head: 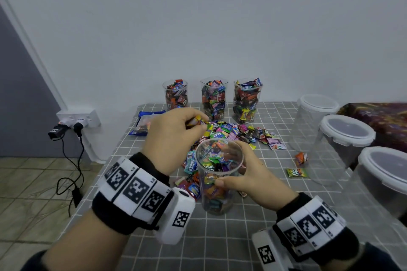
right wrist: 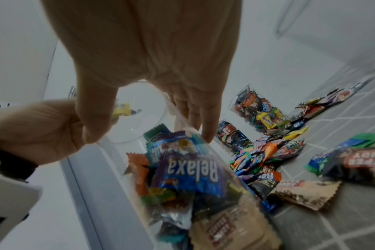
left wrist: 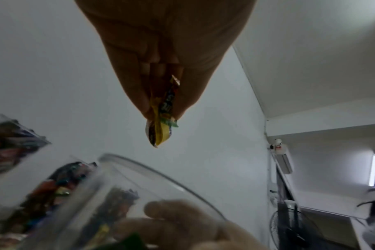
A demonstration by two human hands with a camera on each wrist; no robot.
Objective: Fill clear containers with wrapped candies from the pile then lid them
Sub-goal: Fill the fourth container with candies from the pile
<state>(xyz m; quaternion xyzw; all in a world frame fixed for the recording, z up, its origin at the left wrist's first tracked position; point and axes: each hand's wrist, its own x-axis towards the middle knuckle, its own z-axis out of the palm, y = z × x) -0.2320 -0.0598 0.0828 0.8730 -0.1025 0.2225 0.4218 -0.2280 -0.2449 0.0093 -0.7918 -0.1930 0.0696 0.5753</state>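
My right hand (head: 237,174) wraps around a clear container (head: 218,185) that stands on the table, partly filled with wrapped candies (right wrist: 188,170). Just above and behind its mouth, my left hand (head: 176,136) pinches a few wrapped candies (head: 197,121), yellow and dark (left wrist: 161,118), between thumb and fingers. The pile of wrapped candies (head: 233,136) lies on the grey checked cloth behind the container. Three clear containers (head: 214,97) full of candies stand without lids at the back by the wall.
Three large clear tubs with white lids (head: 348,132) stand along the right side. Two stray candies (head: 296,172) lie near them. A blue candy bag (head: 143,123) lies at the table's left edge. A wall socket with plugs and cables (head: 74,123) is left of the table.
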